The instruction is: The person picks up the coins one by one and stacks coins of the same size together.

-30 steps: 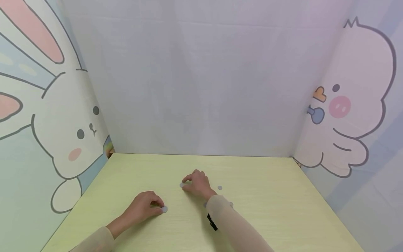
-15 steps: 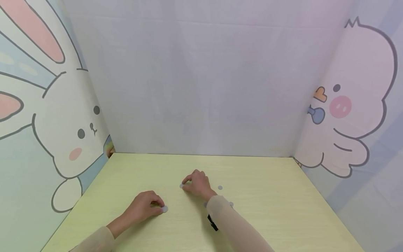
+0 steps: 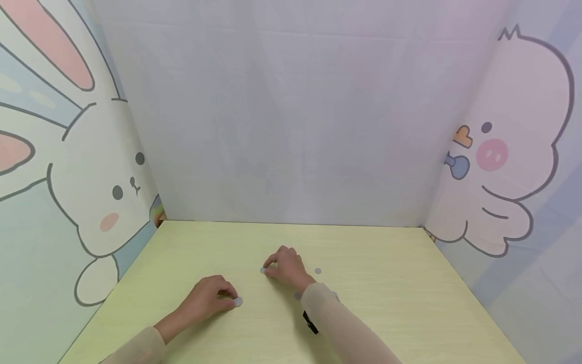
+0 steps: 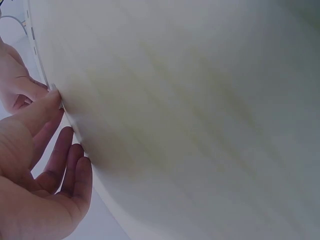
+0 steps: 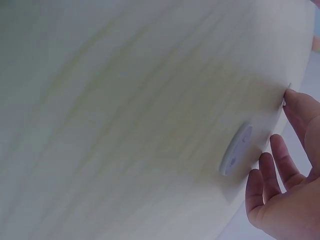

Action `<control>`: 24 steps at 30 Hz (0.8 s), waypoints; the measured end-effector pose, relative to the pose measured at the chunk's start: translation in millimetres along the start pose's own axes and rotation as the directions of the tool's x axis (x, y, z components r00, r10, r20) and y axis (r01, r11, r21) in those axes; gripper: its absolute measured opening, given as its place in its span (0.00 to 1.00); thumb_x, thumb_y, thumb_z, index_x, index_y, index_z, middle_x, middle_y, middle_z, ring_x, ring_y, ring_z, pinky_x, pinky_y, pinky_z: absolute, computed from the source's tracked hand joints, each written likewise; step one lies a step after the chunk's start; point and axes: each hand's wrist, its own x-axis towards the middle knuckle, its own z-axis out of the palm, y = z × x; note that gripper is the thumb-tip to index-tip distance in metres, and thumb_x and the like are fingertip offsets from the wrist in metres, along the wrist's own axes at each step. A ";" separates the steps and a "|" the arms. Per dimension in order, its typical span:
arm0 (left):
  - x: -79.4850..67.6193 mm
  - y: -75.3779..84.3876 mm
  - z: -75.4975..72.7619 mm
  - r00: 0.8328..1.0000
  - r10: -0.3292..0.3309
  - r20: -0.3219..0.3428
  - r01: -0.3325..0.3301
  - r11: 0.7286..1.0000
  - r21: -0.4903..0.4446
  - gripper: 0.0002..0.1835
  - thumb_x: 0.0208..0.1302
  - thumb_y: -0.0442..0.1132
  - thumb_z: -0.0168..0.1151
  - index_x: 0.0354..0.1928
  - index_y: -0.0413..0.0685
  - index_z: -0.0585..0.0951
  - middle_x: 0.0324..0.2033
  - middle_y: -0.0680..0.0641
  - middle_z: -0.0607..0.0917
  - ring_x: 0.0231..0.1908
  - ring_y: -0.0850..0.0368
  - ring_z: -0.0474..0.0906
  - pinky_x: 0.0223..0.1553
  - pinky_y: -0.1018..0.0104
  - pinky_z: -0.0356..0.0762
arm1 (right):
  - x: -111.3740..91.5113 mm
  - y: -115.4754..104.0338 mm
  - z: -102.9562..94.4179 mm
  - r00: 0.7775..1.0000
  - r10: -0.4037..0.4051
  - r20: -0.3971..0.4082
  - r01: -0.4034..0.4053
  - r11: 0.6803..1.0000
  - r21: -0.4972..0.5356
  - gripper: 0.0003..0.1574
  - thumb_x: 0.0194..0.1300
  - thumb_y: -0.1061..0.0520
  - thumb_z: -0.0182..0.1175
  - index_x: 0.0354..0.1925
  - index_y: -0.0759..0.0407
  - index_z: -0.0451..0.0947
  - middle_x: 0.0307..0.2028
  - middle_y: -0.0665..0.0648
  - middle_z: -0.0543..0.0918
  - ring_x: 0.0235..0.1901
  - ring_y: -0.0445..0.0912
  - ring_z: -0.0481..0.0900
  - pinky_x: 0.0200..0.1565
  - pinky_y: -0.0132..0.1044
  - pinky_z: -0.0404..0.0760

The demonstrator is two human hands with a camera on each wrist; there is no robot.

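My left hand point(image 3: 210, 296) pinches grey disc point(image 3: 238, 302); toward one o'clock, right hand point(image 3: 287, 266) pinches second disc point(image 3: 262, 270); edge-held, presumably being thin

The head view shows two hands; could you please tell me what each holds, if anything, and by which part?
The left hand pinches one disc by its edge; the right hand pinches another disc by its edge.

The pale counter point(image 4: 190, 130), streaked with slanting yellowish grain, filled most of the frame. At lower left, the left hand point(image 4: 30, 197) pinched a thin pale piece point(image 4: 53, 87), its remaining fingers loosely bent. Behind it, at upper left, was the right hand point(image 4: 19, 82). Brownish shadow lay beside the left hand's fingertips.
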 end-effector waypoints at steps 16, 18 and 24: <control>1.3 1.4 -1.7 1.000 0.012 0.012 -0.012 1.000 -0.006 0.05 0.61 0.49 0.80 0.36 0.62 0.91 0.33 0.63 0.84 0.38 0.64 0.79 0.44 0.64 0.78 | -15.8 3.3 -11.1 0.998 -0.031 0.060 0.032 0.999 -0.017 0.07 0.67 0.45 0.75 0.43 0.40 0.93 0.46 0.49 0.79 0.46 0.47 0.71 0.49 0.43 0.73; 1.1 1.2 -1.8 1.000 0.017 0.011 -0.017 1.000 -0.006 0.05 0.62 0.49 0.80 0.36 0.62 0.91 0.33 0.63 0.84 0.38 0.63 0.80 0.44 0.64 0.78 | -17.6 3.5 -11.5 0.997 -0.032 0.065 0.033 0.999 -0.020 0.07 0.68 0.44 0.74 0.44 0.40 0.93 0.46 0.49 0.79 0.46 0.46 0.71 0.49 0.43 0.72; 0.3 0.1 -1.2 1.000 0.012 0.011 -0.012 1.000 -0.010 0.05 0.61 0.49 0.80 0.36 0.63 0.91 0.34 0.64 0.84 0.38 0.64 0.79 0.44 0.64 0.78 | -23.3 3.2 -13.7 0.995 -0.046 0.084 0.048 0.998 -0.026 0.07 0.68 0.45 0.74 0.43 0.40 0.93 0.47 0.49 0.80 0.46 0.46 0.70 0.48 0.42 0.72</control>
